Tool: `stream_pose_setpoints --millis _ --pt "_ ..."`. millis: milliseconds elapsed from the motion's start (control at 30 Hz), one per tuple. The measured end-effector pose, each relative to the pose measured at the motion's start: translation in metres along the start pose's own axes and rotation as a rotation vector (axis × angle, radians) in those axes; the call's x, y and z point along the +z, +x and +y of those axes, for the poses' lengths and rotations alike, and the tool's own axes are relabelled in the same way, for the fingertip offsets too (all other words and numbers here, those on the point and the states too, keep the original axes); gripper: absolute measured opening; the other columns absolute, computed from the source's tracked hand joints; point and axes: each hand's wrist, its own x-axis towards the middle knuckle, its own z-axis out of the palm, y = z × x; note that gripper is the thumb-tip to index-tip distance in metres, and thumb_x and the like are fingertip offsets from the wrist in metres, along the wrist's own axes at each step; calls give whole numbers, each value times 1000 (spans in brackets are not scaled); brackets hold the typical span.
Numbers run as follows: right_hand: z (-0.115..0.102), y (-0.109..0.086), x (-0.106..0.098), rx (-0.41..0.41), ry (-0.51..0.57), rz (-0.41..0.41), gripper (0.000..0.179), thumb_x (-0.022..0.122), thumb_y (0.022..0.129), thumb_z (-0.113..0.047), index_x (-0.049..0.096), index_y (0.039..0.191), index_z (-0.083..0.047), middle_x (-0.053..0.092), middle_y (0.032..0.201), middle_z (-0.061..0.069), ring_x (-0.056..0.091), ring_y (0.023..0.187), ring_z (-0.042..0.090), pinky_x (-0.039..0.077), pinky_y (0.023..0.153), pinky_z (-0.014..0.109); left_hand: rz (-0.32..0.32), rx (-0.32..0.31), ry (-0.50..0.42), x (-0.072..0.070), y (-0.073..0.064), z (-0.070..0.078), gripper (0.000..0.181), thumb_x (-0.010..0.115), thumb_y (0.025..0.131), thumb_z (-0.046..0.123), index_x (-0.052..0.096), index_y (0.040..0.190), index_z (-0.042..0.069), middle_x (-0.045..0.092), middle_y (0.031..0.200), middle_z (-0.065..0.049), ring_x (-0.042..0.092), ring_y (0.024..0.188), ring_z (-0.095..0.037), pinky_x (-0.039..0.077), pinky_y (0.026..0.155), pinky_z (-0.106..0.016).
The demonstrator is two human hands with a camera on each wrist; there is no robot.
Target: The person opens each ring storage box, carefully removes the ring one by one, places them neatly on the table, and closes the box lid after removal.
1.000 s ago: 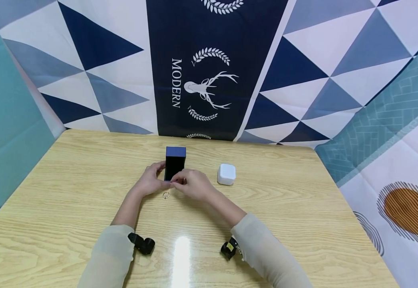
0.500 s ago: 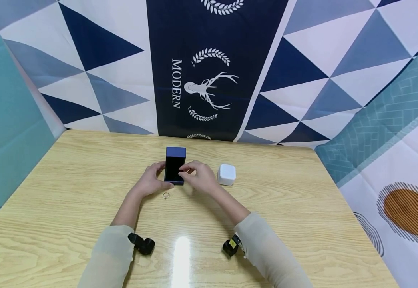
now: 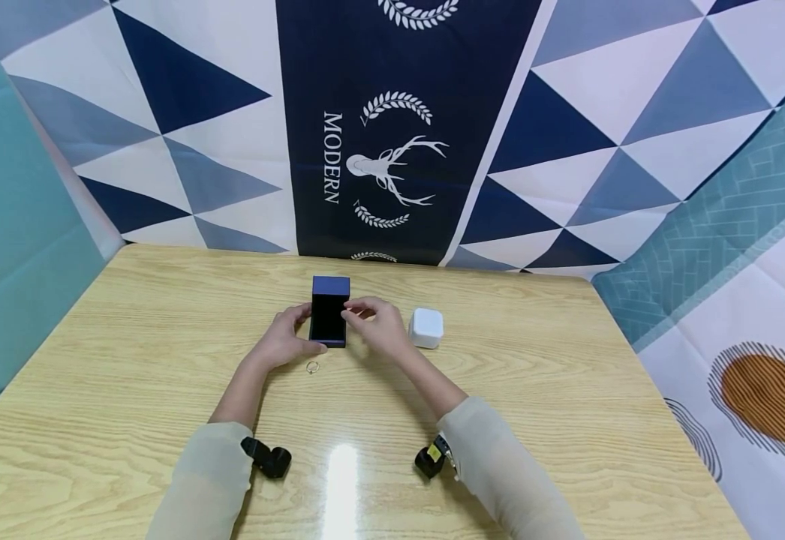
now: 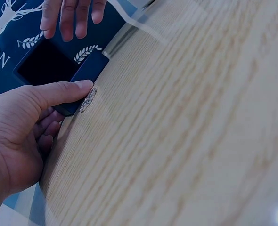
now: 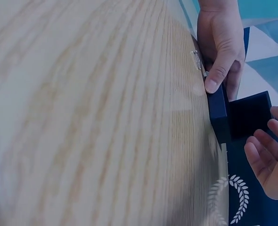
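Note:
A dark blue ring box (image 3: 331, 285) stands on the table with its lid raised and its black inside facing me. My left hand (image 3: 283, 343) grips the box from the left. Its thumb lies along the front of the base, and the other fingers go round the far side. My right hand (image 3: 382, 328) is at the right edge of the raised lid, fingers loosely bent. No object shows between them; whether the fingertips touch the lid, I cannot tell. Just in front of the box a ring (image 4: 88, 100) with small sparkling stones lies on the wood, close to my left thumb.
A white rounded cube (image 3: 426, 328) stands right of my right hand. The wood-grain table (image 3: 541, 405) ends at the back against a patterned cloth (image 3: 392, 67). Black wrist cameras are strapped near both sleeves.
My right hand has drawn back from the front of the box, rightward and up to the lid's right edge. The left hand, box and ring stay where they were.

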Motion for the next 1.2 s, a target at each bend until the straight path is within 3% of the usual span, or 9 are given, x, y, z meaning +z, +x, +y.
stream_pose_setpoints --millis 233,433,767,933,1200 --pt "4 4 -2 78 77 52 24 66 88 -27 70 105 -11 69 105 3 63 94 18 54 80 27 5 22 -4 0 0 0 84 77 76 14 31 144 -1 39 141 -21 33 133 -39 32 112 -47" --pt "6 6 -3 134 120 88 23 66 86 -34 70 95 -12 67 96 2 61 86 14 52 76 26 3 22 -13 1 1 0 84 77 76 13 31 144 0 38 141 -21 33 133 -39 32 112 -47" --pt "4 13 0 176 226 124 29 67 86 -32 68 106 -11 67 103 5 64 87 19 56 70 27 8 6 -7 1 1 -1 84 78 75 13 31 144 0 38 141 -21 33 133 -39 32 112 -47" --pt "3 17 1 194 253 138 31 67 85 -33 68 108 -12 67 103 6 62 87 14 54 70 23 8 -13 3 1 1 -1 85 78 75 15 31 144 1 38 141 -20 33 133 -38 32 111 -47" --pt "-1 22 4 196 271 116 36 66 87 -34 64 115 -13 65 107 6 59 92 16 55 79 37 6 -24 8 1 0 0 86 78 76 16 29 145 1 38 142 -20 33 133 -38 32 111 -48"
